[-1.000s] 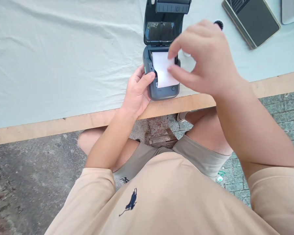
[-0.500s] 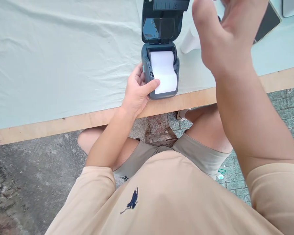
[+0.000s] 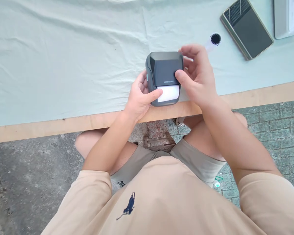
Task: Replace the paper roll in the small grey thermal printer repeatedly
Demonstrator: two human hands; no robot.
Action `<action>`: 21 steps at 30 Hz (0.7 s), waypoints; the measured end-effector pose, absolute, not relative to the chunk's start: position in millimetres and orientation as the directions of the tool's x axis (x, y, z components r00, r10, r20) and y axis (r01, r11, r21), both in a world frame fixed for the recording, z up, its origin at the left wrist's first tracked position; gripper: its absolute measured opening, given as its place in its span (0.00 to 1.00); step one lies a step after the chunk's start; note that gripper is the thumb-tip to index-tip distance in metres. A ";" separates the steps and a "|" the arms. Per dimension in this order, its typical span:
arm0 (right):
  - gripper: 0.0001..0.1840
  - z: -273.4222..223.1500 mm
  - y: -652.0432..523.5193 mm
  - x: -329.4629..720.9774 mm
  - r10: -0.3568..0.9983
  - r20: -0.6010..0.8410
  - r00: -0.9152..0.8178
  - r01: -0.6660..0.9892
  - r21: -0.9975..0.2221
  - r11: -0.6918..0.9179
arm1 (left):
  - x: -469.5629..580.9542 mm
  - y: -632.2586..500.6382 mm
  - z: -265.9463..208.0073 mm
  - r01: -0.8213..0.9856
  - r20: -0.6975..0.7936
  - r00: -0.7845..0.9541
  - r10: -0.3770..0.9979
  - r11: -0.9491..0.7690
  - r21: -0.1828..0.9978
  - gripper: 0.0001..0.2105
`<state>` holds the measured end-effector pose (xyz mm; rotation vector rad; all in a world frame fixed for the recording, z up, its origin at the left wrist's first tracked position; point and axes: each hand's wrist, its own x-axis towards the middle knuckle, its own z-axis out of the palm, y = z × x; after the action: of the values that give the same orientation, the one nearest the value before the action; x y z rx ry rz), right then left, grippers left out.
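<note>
A dark label printer (image 3: pixel 165 70) sits near the table's front edge with its lid down. A white paper strip (image 3: pixel 170 94) comes out below the lid and lies over the printer's front. My left hand (image 3: pixel 140 98) grips the printer's left side, its thumb pressing on the paper. On the other side, my right hand (image 3: pixel 198 73) has its thumb on the lid's lower right and its fingers curled at the right edge. The inside of the printer is hidden under the lid.
A white paper roll with a dark round end (image 3: pixel 215 39) lies behind my right hand. Beyond it are a smartphone (image 3: pixel 251 31) and a pale box with a printed label (image 3: pixel 284 19). The wooden table edge (image 3: pixel 95 124) runs in front of my knees.
The printer's lid has gone from standing upright to down. My right hand has come down from the upper right onto the lid, while my left hand keeps its hold.
</note>
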<state>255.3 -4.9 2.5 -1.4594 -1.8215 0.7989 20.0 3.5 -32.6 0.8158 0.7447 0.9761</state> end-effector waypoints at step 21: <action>0.52 -5.4 0.9 267.4 0.968 -0.074 -0.239 0.200 -0.979 -0.025 | 15.5 1.6 -11.3 -0.481 -0.216 0.343 0.914 0.369 0.796 0.26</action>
<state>267.4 0.9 -5.4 -1.2657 -1.5186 1.3307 15.5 1.6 -11.3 0.6972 0.7392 1.0080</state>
